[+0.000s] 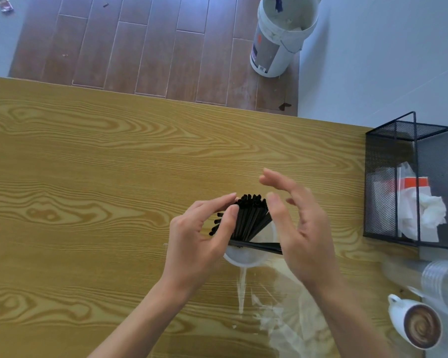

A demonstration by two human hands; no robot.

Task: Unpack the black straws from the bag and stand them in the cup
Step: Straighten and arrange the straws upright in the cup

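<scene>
A bundle of black straws (pixel 248 215) stands in a clear plastic cup (pixel 243 258) on the wooden table (pixel 88 164); a few straws lie across the cup's rim. My left hand (pixel 204 236) touches the left side of the bundle with its thumb and fingertips, fingers lightly bent. On the bundle's right is my right hand (pixel 298 223), fingers straight and spread, thumb close to the straw tops. The crumpled clear bag (pixel 292 324) lies on the table in front of the cup, partly under my right forearm.
A black mesh basket (pixel 388 187) with paper and tissue stands at the right edge. A stack of clear cups (pixel 442 280) and a white cup of coffee (pixel 419 324) sit at the near right. A white bucket (pixel 279 40) is on the floor beyond the table.
</scene>
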